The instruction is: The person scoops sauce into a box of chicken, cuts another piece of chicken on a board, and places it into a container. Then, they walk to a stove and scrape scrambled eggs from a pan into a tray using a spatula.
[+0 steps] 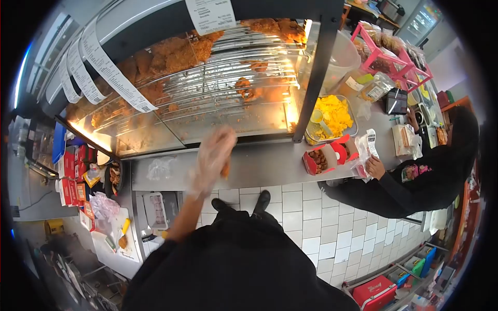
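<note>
Chicken piece (226, 170), small and orange-brown, sits in the right hand (213, 158), just in front of the glass of the warmer (207, 103). The hand wears a clear plastic glove and is blurred; its fingers are closed around the piece, and only the lower end of the piece shows under them. The left hand is not in the picture.

At 12 o'clock from the hand, the warmer holds more fried chicken (171, 54) on wire racks, under strong yellow light. Long paper tickets (111, 72) hang on its upper edge at 10 o'clock. Under the hand runs the steel worktop (270, 163).

At 3 o'clock on the worktop stands a red box (319, 159) with dark food inside, and behind it, at 2 o'clock, a tray of yellow food (332, 116). Farther at 3 o'clock a co-worker in black clothes leans on the worktop, and the co-worker's hand (376, 168) touches a paper bag (363, 150).

At 8 o'clock, well apart, red cartons (70, 179) stand in rows. At 6 o'clock are the white floor tiles (306, 217) and the person's shoes (262, 199).
</note>
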Demonstrator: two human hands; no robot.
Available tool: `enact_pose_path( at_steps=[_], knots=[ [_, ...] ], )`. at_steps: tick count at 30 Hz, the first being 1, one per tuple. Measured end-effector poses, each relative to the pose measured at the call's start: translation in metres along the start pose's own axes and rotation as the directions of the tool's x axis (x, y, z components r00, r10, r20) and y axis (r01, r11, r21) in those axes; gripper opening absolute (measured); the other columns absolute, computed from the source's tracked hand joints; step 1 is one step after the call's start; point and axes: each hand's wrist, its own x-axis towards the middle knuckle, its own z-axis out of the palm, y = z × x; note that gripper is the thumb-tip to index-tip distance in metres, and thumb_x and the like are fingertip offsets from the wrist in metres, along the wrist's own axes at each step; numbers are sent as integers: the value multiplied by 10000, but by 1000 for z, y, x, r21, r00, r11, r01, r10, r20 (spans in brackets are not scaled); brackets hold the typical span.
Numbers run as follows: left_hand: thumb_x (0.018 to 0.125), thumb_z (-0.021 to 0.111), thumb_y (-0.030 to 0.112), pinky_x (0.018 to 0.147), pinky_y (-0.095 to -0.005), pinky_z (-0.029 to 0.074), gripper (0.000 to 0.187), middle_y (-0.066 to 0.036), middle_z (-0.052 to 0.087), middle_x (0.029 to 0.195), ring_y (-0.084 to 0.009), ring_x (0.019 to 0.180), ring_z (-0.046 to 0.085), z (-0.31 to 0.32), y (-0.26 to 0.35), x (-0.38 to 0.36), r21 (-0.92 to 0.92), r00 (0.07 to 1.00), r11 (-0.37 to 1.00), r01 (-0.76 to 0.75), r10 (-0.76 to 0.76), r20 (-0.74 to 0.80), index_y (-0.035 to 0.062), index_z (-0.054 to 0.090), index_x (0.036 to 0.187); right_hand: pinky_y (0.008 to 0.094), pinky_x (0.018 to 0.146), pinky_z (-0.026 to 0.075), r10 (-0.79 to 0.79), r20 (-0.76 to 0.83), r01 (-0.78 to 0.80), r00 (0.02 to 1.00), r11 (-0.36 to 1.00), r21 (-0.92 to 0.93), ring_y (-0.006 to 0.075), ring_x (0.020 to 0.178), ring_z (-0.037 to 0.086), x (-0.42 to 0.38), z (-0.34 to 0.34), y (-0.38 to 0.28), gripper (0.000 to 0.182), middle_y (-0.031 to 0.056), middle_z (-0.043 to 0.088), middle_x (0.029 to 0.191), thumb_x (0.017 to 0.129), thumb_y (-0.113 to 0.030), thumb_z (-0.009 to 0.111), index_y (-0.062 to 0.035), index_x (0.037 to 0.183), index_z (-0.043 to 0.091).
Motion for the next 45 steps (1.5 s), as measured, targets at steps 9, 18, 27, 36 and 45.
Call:
enact_pose_path(
  at_steps=[9, 18, 27, 36, 45],
  knots=[
    [923, 512, 214, 718, -372, 467, 169, -118, 595, 879, -238, 866, 584, 2, 46, 234, 831, 825, 215, -513, 393, 407, 66, 567, 863, 312, 575, 503, 381, 56, -346, 923, 757, 554, 237, 850, 691, -46, -45, -192, 429, 163, 678, 1055, 934, -346, 570, -23, 1216, 559],
    [889, 533, 232, 1012, -419, 349, 348, -103, 548, 1264, -250, 1257, 465, -29, 10, 300, 968, 967, -60, -244, -92, 238, 143, 533, 1226, 334, 705, 522, 423, 9, -318, 906, 667, 674, 229, 839, 646, -76, -15, -180, 380, 161, 677, 950, 921, -285, 606, 36, 1124, 606],
    [826, 634, 441, 1150, -425, 299, 659, -108, 414, 1495, -328, 1389, 361, 16, 48, 304, 927, 961, 358, -113, -196, 193, 266, 445, 1433, 335, 572, 500, 477, 61, -440, 877, 743, 505, 200, 738, 625, -92, -41, -188, 291, 117, 662, 906, 944, -309, 542, -33, 951, 632],
    [951, 556, 379, 1086, -408, 423, 445, -72, 397, 1503, -259, 1349, 407, 5, 33, 312, 922, 923, 92, -375, -53, 381, 202, 543, 1359, 335, 629, 473, 486, 66, -395, 871, 615, 682, 226, 861, 666, -47, -75, -190, 338, 125, 671, 1070, 955, -293, 509, -65, 1204, 543],
    [965, 537, 360, 1079, -397, 434, 417, -90, 458, 1411, -248, 1317, 444, 11, 57, 281, 942, 977, 287, -171, -73, 200, 155, 532, 1328, 364, 664, 493, 486, 63, -410, 872, 652, 638, 255, 890, 666, -43, -88, -178, 373, 136, 665, 1084, 955, -327, 520, -48, 1202, 543]
  ],
)
